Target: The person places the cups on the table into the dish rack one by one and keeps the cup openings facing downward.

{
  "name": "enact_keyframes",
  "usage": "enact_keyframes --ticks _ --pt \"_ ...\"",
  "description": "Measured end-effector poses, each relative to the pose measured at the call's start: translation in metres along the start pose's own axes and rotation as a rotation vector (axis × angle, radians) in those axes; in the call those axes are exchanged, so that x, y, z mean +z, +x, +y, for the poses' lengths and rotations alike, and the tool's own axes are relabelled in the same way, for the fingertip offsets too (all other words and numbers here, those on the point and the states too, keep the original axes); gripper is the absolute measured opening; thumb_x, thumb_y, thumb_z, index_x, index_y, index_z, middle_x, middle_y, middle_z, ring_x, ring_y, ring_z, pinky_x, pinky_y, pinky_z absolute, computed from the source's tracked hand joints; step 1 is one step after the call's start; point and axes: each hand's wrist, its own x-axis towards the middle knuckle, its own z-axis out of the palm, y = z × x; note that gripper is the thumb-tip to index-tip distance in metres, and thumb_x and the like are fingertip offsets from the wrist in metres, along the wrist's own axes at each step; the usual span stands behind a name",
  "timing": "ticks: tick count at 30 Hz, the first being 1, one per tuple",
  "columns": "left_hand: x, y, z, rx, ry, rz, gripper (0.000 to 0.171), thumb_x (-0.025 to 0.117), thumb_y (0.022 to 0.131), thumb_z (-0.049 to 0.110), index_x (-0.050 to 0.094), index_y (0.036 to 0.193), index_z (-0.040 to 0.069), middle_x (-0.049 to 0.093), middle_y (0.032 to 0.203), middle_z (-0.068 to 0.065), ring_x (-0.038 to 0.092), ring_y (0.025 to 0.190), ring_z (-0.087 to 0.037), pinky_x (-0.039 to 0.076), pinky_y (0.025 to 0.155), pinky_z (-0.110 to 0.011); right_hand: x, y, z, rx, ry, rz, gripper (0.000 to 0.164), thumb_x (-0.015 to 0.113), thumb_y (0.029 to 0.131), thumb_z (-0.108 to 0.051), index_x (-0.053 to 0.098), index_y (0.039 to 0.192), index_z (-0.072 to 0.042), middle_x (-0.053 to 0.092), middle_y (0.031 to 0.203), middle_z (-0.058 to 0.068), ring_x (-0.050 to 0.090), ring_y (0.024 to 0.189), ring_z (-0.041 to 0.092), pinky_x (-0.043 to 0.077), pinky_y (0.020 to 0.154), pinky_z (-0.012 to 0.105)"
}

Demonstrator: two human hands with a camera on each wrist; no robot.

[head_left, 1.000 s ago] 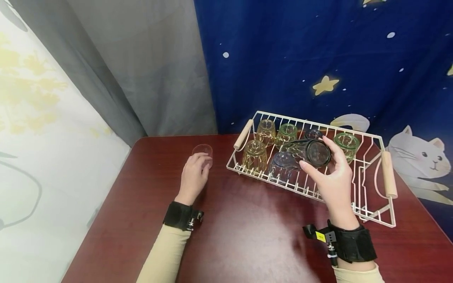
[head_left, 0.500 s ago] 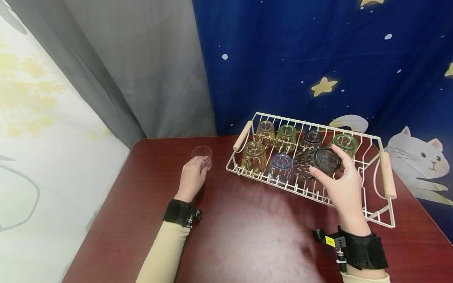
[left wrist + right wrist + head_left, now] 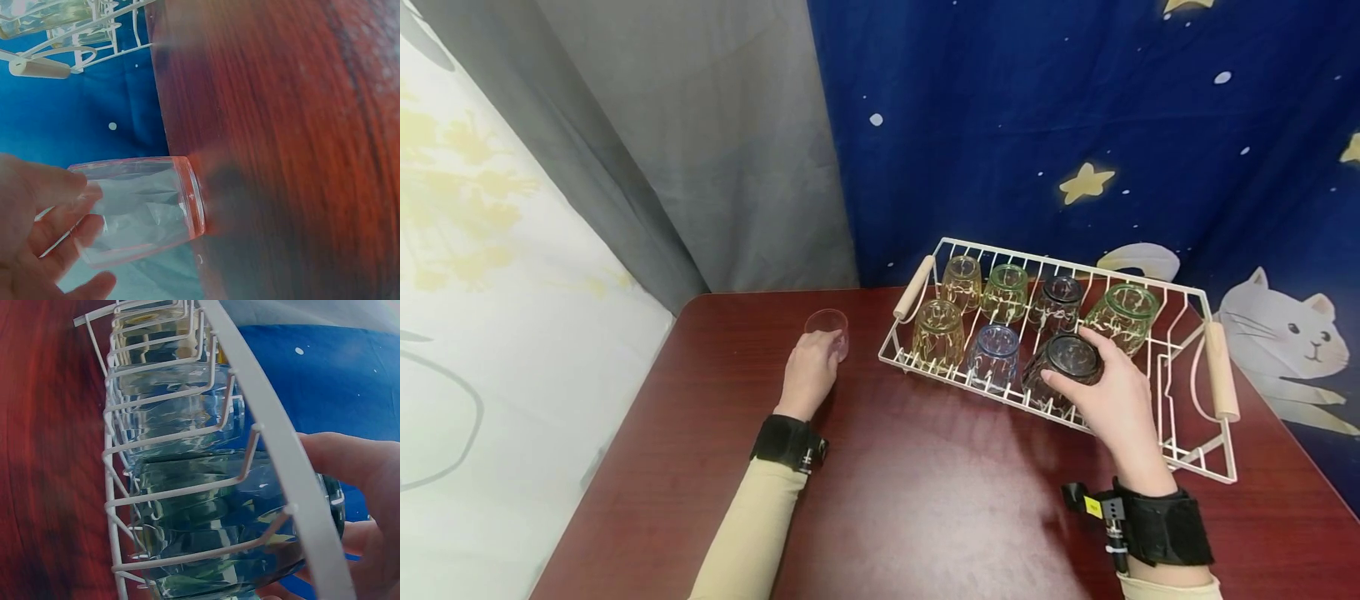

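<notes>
A dark grey glass (image 3: 1072,357) stands upside down at the front of the white wire rack (image 3: 1195,467). My right hand (image 3: 1116,396) grips it near its base, thumb on the left and fingers on the far right side. In the right wrist view, the glass (image 3: 212,519) sits behind the rack's front wires, with the right hand (image 3: 362,494) partly cut off by the frame. On the table to the left, a clear pink glass (image 3: 137,209) stands upright. My left hand (image 3: 810,367) holds it by the rim with loosely curled fingers.
Beside the grey glass are a blue glass (image 3: 996,358) and an amber one (image 3: 938,337). Behind stand another amber glass (image 3: 962,283), a green glass (image 3: 1006,293), a dark one (image 3: 1058,302) and a larger green one (image 3: 1126,317). Wooden handles (image 3: 1222,371) rise at both rack ends.
My right hand has tipped the grey glass from lying sideways to base-up and lowered it into the rack's front row. The left hand has stayed at the pink glass.
</notes>
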Motion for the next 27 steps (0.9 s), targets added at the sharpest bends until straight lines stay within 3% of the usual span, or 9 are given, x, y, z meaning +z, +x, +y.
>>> enact_keyframes --ticks 4,10,14,27 --pt "0.0032 0.0005 0.0004 -0.036 -0.025 0.015 0.027 0.062 0.091 0.006 0.068 0.117 0.007 0.071 0.111 -0.01 0.061 0.108 -0.028 0.055 0.091 -0.041 0.0017 0.0012 0.0006 0.006 -0.033 -0.022 0.081 0.076 0.079 -0.038 0.041 0.146 -0.011 0.048 0.14 0.032 0.046 0.122 0.053 0.037 0.092 0.064" --pt "0.0062 -0.0003 0.0018 -0.077 -0.014 0.073 0.018 0.065 0.09 0.007 0.072 0.107 0.008 0.073 0.101 -0.009 0.063 0.102 -0.026 0.057 0.085 -0.041 0.0039 0.0041 0.0016 0.014 -0.055 -0.051 0.081 0.075 0.08 -0.04 0.041 0.146 -0.009 0.047 0.139 0.034 0.044 0.123 0.054 0.035 0.093 0.065" --pt "0.0067 -0.0016 0.0025 -0.102 0.001 0.069 0.016 0.065 0.09 0.007 0.073 0.104 0.008 0.073 0.098 -0.007 0.063 0.101 -0.025 0.058 0.082 -0.041 0.0041 0.0049 0.0016 0.024 -0.058 -0.073 0.082 0.074 0.081 -0.041 0.039 0.147 -0.01 0.045 0.141 0.033 0.043 0.125 0.054 0.036 0.093 0.065" --pt "0.0039 -0.0014 0.0014 -0.097 -0.01 0.069 0.011 0.067 0.088 0.004 0.073 0.096 0.009 0.072 0.091 -0.007 0.064 0.098 -0.025 0.058 0.078 -0.043 0.0035 0.0072 0.0032 0.026 -0.082 -0.11 0.084 0.07 0.083 -0.046 0.034 0.15 -0.01 0.042 0.142 0.035 0.042 0.126 0.054 0.038 0.095 0.065"
